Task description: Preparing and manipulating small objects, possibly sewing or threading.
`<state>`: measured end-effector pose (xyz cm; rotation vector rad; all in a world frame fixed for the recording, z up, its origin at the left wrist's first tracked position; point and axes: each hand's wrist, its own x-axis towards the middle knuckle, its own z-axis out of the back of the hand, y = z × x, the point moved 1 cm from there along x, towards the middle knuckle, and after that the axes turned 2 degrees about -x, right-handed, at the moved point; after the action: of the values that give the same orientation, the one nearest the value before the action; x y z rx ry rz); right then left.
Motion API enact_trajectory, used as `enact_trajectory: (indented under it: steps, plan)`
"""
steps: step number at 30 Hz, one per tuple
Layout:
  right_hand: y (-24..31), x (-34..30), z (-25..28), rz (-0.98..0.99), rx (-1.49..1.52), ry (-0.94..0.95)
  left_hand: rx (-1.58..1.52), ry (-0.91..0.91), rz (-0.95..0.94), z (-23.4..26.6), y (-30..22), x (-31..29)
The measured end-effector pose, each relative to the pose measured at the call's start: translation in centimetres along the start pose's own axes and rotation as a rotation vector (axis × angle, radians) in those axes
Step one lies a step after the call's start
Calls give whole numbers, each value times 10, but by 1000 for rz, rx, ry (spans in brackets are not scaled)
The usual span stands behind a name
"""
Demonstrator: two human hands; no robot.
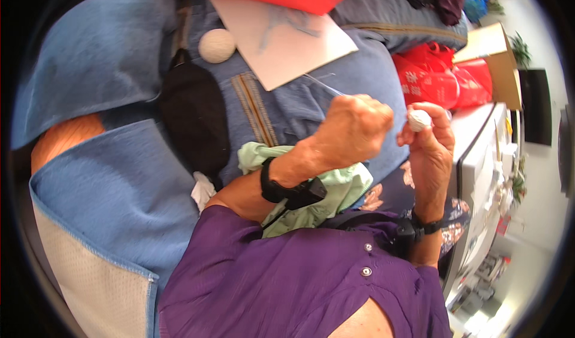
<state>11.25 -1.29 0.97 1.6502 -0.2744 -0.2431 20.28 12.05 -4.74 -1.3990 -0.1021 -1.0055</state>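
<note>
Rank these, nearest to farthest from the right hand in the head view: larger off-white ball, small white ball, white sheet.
1. Small white ball: in the right hand.
2. White sheet: upper middle, left of that hand.
3. Larger off-white ball: upper left, beside the sheet's left edge.

Single head-worn fisheye, looking down past purple shirt [281, 278], lower frame; left hand [358, 128], right hand [430, 134] close, right of centre.

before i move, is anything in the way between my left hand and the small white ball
Nothing visible stands in the gap between your left hand and the small white ball, which your right hand holds. Whether a fine thread crosses it, I cannot tell.
</note>
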Motion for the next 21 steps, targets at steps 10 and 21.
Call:
enact_trajectory:
  steps: [10, 21]
  plan:
    - [-14, -2, 5, 86, -362, -2, -64, 14, -138, 0, -10, -1]
    - [-9, -6, -10, 142, -339, 182, -26, -197, -2, 6, 0, 2]
